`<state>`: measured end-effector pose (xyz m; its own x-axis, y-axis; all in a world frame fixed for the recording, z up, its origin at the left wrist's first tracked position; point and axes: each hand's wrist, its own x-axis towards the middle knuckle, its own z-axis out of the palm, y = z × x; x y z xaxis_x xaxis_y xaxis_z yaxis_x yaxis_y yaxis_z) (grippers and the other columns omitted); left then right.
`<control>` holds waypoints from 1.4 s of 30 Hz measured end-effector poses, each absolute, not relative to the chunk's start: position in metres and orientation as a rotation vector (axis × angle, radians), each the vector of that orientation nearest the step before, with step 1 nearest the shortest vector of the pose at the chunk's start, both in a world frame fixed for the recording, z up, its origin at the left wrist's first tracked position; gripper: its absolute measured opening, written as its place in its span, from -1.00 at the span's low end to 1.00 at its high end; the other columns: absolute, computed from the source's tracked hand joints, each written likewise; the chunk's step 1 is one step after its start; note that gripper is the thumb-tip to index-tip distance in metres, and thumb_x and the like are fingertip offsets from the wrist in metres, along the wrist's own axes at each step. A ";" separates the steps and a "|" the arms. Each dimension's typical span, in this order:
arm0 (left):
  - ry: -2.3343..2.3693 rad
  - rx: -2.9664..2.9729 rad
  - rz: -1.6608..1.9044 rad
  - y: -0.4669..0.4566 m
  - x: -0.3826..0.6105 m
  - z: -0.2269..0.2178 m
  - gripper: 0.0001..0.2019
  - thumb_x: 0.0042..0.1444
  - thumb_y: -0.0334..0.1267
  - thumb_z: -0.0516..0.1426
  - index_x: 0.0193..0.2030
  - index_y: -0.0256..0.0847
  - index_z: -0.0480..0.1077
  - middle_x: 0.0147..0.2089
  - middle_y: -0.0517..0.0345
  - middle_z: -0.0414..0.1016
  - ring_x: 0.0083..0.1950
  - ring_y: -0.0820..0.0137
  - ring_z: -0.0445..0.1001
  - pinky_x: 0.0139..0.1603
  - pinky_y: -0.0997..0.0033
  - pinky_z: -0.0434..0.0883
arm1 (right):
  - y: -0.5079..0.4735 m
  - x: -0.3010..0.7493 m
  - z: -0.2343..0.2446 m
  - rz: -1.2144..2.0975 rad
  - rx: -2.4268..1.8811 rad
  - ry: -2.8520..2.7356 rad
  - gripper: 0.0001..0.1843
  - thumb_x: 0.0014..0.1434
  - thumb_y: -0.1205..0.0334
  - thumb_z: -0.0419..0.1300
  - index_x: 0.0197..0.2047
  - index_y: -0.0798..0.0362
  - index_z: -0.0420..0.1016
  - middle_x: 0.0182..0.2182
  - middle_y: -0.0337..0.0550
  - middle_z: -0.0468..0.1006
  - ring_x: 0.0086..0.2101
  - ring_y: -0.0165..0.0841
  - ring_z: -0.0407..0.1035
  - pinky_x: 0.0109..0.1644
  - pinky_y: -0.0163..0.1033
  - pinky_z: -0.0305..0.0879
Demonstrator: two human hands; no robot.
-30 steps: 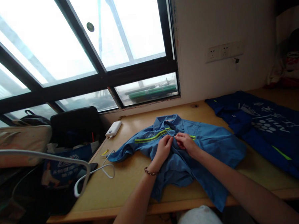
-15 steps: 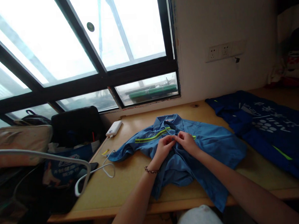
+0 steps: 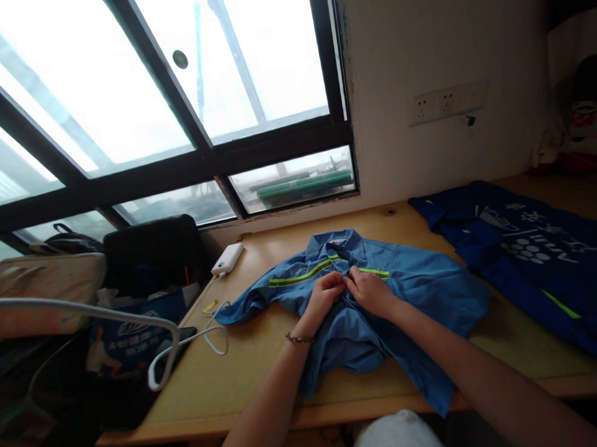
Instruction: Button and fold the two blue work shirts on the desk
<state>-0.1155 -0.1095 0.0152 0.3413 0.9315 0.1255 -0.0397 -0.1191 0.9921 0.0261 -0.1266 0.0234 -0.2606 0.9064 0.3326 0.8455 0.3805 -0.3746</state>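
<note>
A light blue work jacket (image 3: pixel 421 277) with yellow-green stripes lies on the wooden table (image 3: pixel 226 374), its collar toward the window and one sleeve reaching left. My left hand (image 3: pixel 327 292), with a braided bracelet at the wrist, pinches the front edge of the jacket below the collar. Right beside it, my right hand (image 3: pixel 369 292) is closed on the same front edge, fingertips meeting the left ones. Whatever small part of the placket lies between the fingertips is hidden.
To the right lies a darker blue garment (image 3: pixel 540 244) with white lettering. A white power bank (image 3: pixel 227 259) with a white cable (image 3: pixel 219 341) sits at the left. Bags (image 3: pixel 150 258) stand beyond the table's left edge, under the window (image 3: pixel 249 52).
My right hand has turned slightly and shifted a little down and left, its fingers now lower over the jacket front. My left hand stays nearly in place, still pinching the cloth.
</note>
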 end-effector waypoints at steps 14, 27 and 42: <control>1.035 1.418 1.040 -0.102 -0.115 0.005 -0.77 -0.10 -0.14 0.10 -0.36 -0.25 0.22 -0.66 0.35 0.21 -0.72 0.58 0.14 -0.70 0.58 0.06 | -0.136 0.020 0.025 0.171 -1.378 -1.992 -0.78 0.15 0.12 0.00 -0.25 0.11 0.25 -0.41 -0.12 0.44 -0.38 -0.37 0.35 -0.34 -0.35 0.14; 1.179 1.394 1.234 -0.097 -0.117 -0.003 -0.83 -0.12 -0.22 0.11 -0.39 -0.26 0.26 -0.70 0.38 0.18 -0.73 0.61 0.11 -0.71 0.61 0.03 | -0.150 0.015 0.032 0.228 -1.520 -2.181 -0.76 0.01 0.07 0.09 -0.50 0.05 0.43 -0.51 -0.13 0.49 -0.42 -0.32 0.35 -0.39 -0.30 0.11; 1.394 1.845 1.393 -0.038 -0.108 -0.005 -0.81 0.05 -0.21 -0.02 -0.27 -0.25 0.29 -0.53 0.26 0.27 -0.52 0.50 0.24 -0.43 0.53 0.18 | -0.109 0.031 0.023 1.148 -1.213 -1.286 -0.76 -0.21 0.14 0.23 -0.49 0.15 0.46 -0.54 -0.20 0.49 -0.47 -0.40 0.34 -0.35 -0.33 0.20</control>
<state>-0.1084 -0.0375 -0.0054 -0.0143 0.8928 0.4502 0.4510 -0.3961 0.7998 0.0309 -0.1092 0.0225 -0.0105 0.9987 0.0504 0.0628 0.0510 -0.9967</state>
